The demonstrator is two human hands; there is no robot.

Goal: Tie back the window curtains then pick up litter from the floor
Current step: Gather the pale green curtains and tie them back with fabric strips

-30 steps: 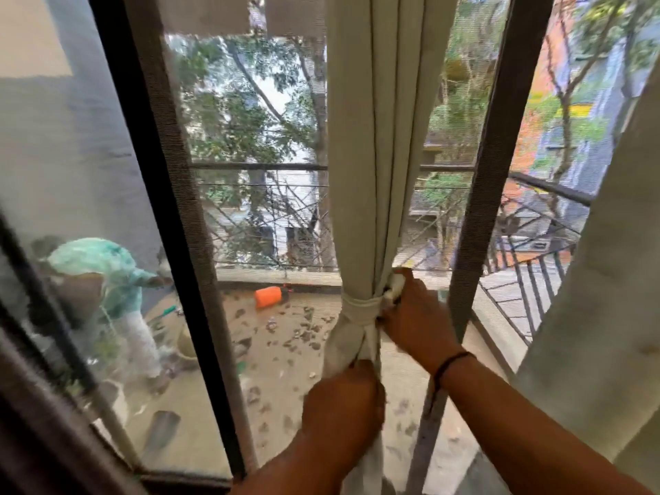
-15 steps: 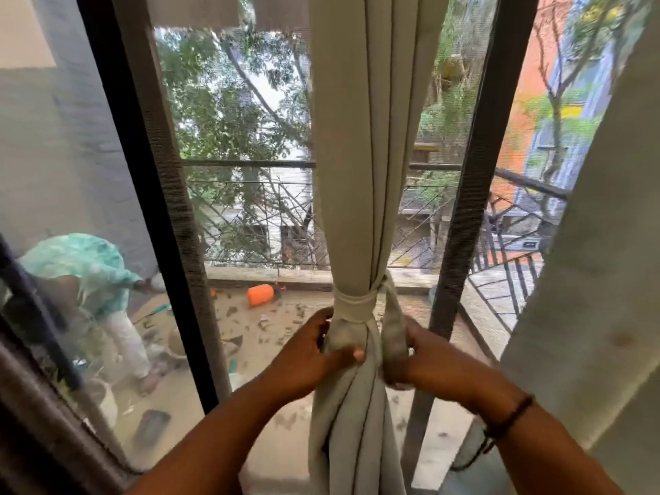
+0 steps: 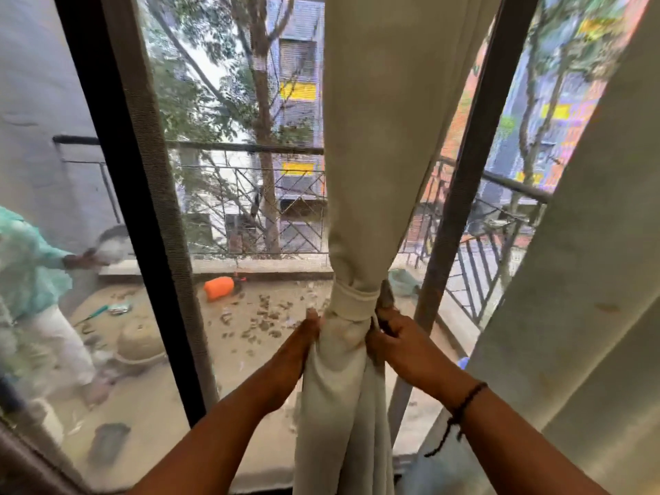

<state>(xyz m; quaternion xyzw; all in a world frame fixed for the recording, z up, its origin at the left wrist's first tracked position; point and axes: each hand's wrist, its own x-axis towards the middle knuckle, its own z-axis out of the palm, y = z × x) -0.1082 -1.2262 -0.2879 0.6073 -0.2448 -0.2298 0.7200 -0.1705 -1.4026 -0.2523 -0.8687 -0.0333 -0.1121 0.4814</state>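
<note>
**Hands at the knot as middle curtain is bound**

Both hands are seen at the gathered middle curtain (image 3: 375,137), just below the fabric tie-back band (image 3: 353,300) that is wrapped around it. The left hand (image 3: 293,355) is laid flat against the left side of the bundle, fingers straight and pressed together, fingertips reaching the band's lower edge. The right hand (image 3: 396,341) is curled at the right side of the bundle, where the band's loose tail appears to be pinched between thumb and fingers; the exact hold is partly hidden by cloth. A dark thread bracelet (image 3: 464,398) is worn on the right wrist.

The curtain is drawn in tightly at the band and hangs between the dark window frame post (image 3: 143,209) and a second post (image 3: 460,194). The tie is judged to be nearly finished, with only tightening or tucking left. A second curtain (image 3: 589,280) along the right edge hangs loose and appears untied. No litter collection is shown as begun, and the room floor is out of view. Beyond the mesh, a debris-strewn balcony, an orange container (image 3: 218,287) and a person in a teal top (image 3: 25,266) are visible.
</note>
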